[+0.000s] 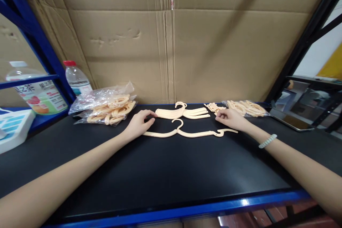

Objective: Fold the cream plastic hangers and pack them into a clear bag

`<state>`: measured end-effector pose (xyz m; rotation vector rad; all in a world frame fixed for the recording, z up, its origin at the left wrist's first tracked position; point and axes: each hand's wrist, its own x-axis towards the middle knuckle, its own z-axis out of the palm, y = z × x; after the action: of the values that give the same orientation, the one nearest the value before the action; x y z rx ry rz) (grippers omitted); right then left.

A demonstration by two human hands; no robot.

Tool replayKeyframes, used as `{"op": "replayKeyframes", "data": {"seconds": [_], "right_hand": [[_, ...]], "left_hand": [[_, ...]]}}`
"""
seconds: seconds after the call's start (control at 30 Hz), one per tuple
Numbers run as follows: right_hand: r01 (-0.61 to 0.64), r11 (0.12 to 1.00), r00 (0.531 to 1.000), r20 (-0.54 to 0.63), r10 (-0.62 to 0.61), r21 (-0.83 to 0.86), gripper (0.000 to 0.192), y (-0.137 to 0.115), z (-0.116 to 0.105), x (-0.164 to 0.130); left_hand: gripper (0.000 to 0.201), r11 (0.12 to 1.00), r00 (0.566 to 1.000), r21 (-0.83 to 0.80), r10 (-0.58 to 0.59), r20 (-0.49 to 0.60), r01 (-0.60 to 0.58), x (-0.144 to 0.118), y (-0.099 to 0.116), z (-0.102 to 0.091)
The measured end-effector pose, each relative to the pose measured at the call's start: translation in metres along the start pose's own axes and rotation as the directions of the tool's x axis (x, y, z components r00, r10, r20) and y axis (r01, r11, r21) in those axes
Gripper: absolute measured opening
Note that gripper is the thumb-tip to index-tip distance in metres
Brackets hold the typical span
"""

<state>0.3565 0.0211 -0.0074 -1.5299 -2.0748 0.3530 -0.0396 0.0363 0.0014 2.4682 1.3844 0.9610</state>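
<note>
A cream plastic hanger [187, 133] lies flat on the black shelf top [171, 171]. My left hand [139, 124] rests on its left arm, fingers curled down onto it. My right hand [232, 118] sits near the hanger's right end, its fingers touching a small pile of loose cream clips [213, 107]. Just behind the single hanger lies a stack of the same hangers [184, 113]. Whether the right hand pinches a clip cannot be seen.
A clear bag of cream plastic parts [107, 108] lies at the back left, another such bag [248, 108] at the back right. A water bottle [77, 80] and a labelled jar [37, 92] stand left. Cardboard [171, 42] backs the shelf. A tablet [291, 120] lies right.
</note>
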Motion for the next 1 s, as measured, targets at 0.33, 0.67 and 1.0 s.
{"op": "replayKeyframes", "data": {"seconds": [0.33, 0.67, 1.0], "right_hand": [[0.074, 0.997, 0.996, -0.054, -0.075, -0.024, 0.026, -0.013, 0.009, 0.007], [0.127, 0.985, 0.992, 0.011, -0.127, -0.119, 0.031, -0.012, 0.017, 0.015], [0.165, 0.984, 0.985, -0.038, -0.168, -0.068, 0.018, -0.022, 0.012, 0.012]], "left_hand": [[0.038, 0.999, 0.997, -0.033, -0.016, 0.075, 0.019, 0.000, 0.000, 0.000], [0.034, 1.000, 0.996, -0.025, -0.007, 0.084, 0.009, 0.000, 0.002, 0.000], [0.035, 1.000, 0.999, -0.018, 0.001, 0.038, -0.001, -0.001, 0.004, 0.000]]}}
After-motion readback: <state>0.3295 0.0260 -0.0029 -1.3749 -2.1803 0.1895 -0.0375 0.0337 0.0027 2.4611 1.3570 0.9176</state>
